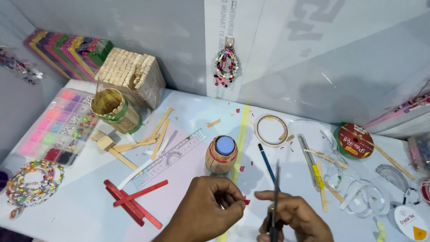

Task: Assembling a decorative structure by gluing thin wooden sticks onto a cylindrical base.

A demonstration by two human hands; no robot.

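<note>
My left hand (210, 208) is at the bottom centre, its fingertips pinched on a tiny red scrap (246, 201). Just to its right, my right hand (293, 217) grips a pair of dark scissors (274, 197) with the blades pointing up and away. A blue pencil (267, 163) lies on the table right behind the blades. Beyond my left hand stands a small barrel of wooden sticks with a red band and a blue cap (221, 153).
Red sticks (134, 201) and plain wooden sticks (148, 141), a clear ruler (172, 157), a stick cup (114, 110), a stick box (132, 76), a bead tray (60, 125), bead strands (31, 183), a tape ring (271, 130), a cutter (311, 163), a red ribbon spool (355, 141).
</note>
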